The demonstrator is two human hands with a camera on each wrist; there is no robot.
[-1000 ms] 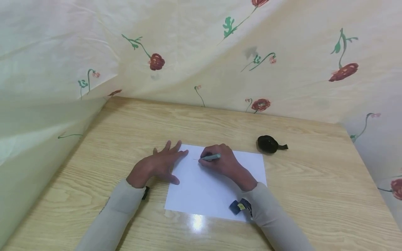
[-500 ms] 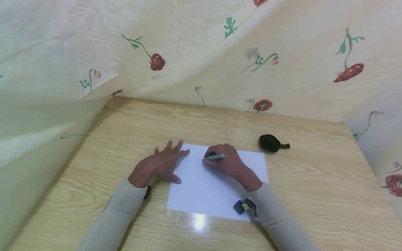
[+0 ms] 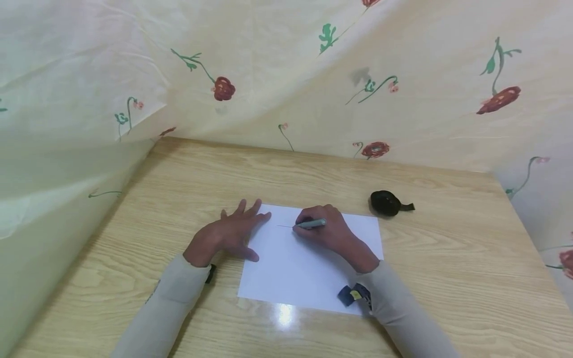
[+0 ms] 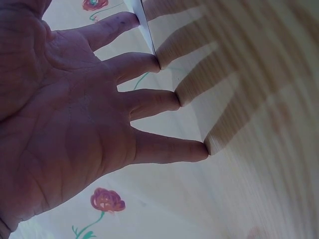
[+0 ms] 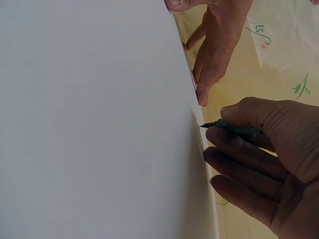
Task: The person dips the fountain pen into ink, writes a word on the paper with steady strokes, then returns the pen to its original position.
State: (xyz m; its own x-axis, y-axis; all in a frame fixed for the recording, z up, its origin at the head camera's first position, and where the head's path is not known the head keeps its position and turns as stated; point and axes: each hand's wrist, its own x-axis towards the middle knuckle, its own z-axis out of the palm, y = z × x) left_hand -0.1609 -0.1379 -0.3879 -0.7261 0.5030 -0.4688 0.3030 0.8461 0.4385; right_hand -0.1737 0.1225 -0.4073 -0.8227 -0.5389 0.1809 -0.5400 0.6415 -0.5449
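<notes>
A white sheet of paper [image 3: 282,268] lies on the wooden table, with a thin, short line drawn near its upper part. My right hand [image 3: 329,229] pinches a grey-green pen [image 3: 312,223] between thumb and fingers, its tip at the right end of that line. In the right wrist view the pen's dark tip [image 5: 208,125] meets the paper. My left hand [image 3: 230,233] rests with spread, straight fingers at the paper's left edge. In the left wrist view those fingertips [image 4: 199,149] touch the tabletop and the sheet's edge.
A small black bowl-shaped object with a short handle [image 3: 386,204] stands beyond the paper's upper right corner. Flower-patterned cloth [image 3: 268,74] hangs behind the wooden table [image 3: 179,169] and at its sides. Dark devices show at both wrists.
My right hand has slid to the right with the pen, and the drawn line has grown longer. The left hand stays at the paper's edge. The head view has shifted slightly.
</notes>
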